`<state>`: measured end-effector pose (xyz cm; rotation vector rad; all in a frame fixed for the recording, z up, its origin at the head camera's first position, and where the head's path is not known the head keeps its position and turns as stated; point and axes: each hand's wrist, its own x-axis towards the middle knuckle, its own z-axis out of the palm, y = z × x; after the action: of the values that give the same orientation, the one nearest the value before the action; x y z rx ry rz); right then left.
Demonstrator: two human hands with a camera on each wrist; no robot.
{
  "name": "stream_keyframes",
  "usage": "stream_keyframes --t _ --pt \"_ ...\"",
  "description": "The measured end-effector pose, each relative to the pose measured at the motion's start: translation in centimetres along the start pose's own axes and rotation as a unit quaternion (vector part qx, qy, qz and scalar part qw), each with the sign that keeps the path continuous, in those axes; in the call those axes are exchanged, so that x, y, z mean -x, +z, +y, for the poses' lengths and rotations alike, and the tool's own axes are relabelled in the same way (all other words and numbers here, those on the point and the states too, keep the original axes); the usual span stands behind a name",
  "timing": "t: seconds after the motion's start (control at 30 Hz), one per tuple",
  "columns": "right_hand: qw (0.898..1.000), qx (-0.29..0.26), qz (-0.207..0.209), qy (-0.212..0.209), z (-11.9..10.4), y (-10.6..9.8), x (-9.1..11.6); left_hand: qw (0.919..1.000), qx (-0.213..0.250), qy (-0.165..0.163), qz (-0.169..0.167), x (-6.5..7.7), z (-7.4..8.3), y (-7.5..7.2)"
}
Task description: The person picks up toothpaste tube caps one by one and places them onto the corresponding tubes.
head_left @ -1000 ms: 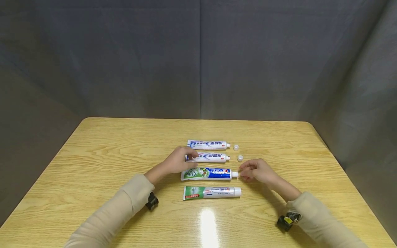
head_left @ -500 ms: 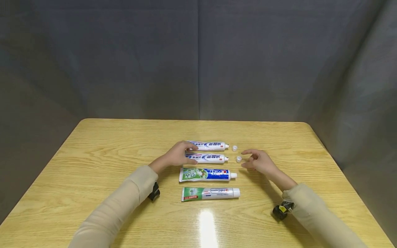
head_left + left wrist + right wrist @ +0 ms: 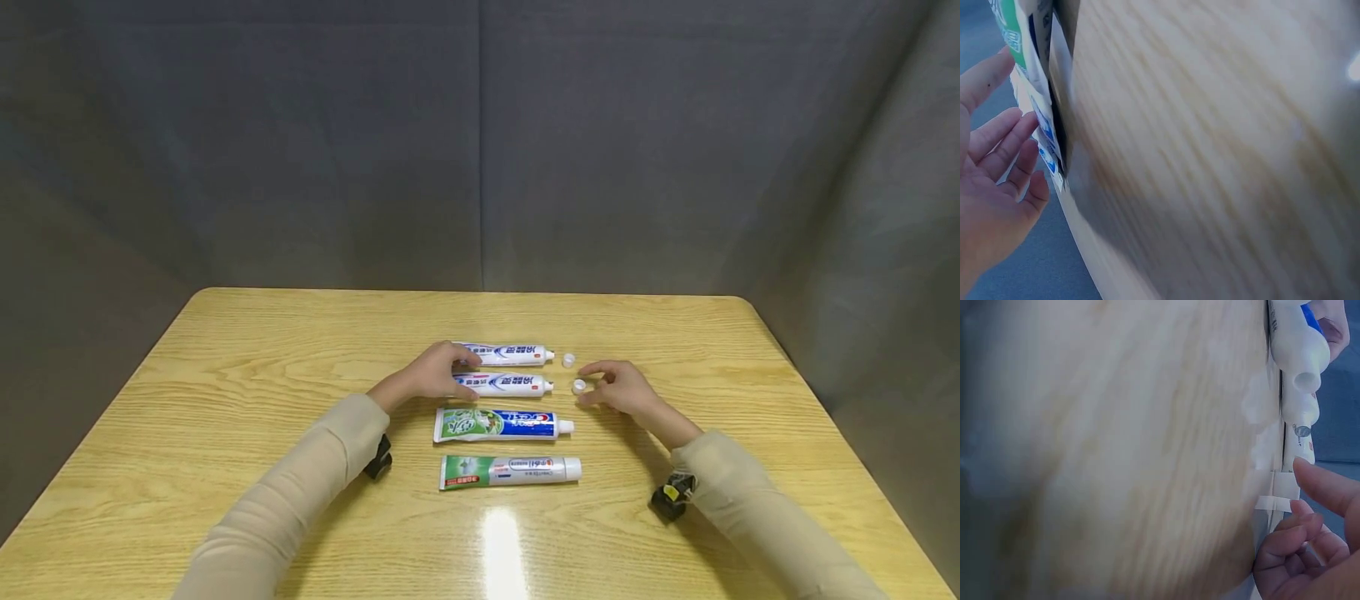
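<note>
Four toothpaste tubes lie in a column: two white-and-blue tubes, the farther [image 3: 517,356] and the nearer [image 3: 517,385], then a green-and-blue Crest tube [image 3: 517,424] and a green-and-white tube [image 3: 525,471]. Both white-and-blue tubes show bare nozzles. My left hand [image 3: 435,372] hovers over their tail ends, thumb and fingers spread around the nearer one. Beside the nozzles lie two small white caps, a far cap [image 3: 568,360] and a near cap [image 3: 578,387]. My right hand [image 3: 628,389] has thumb and forefinger apart on either side of the near cap.
The wooden table [image 3: 300,333] has rounded far corners. Dark grey cloth [image 3: 480,150] hangs behind it and at both sides. A bright light reflection [image 3: 504,554] shows near the front of the tabletop.
My right hand has left the Crest tube's nozzle end and moved away from me to the near cap. My left hand has shifted slightly away from me, from the Crest tube toward the white-and-blue tubes.
</note>
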<state>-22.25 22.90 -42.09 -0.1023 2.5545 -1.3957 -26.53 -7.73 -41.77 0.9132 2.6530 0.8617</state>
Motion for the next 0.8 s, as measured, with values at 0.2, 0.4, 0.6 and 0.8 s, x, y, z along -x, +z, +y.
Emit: stream_keyframes --t 0.2,0.4,0.6,0.8 --pt "1.0 0.012 0.001 -0.001 0.11 0.31 -0.37 0.9999 0.003 -0.007 -0.008 -0.17 -0.3 0.23" --pt "0.999 0.037 0.008 0.005 -0.1 0.5 -0.4 0.9999 -0.008 -0.004 -0.011 -0.32 -0.52 0.56" --pt "0.998 0.055 0.012 0.005 -0.35 0.64 -0.32 0.9994 -0.029 0.008 -0.016 -0.46 -0.41 0.63" --pt "0.999 0.05 0.014 -0.01 -0.3 0.58 -0.16 0.999 -0.04 0.014 -0.014 -0.58 -0.19 0.66"
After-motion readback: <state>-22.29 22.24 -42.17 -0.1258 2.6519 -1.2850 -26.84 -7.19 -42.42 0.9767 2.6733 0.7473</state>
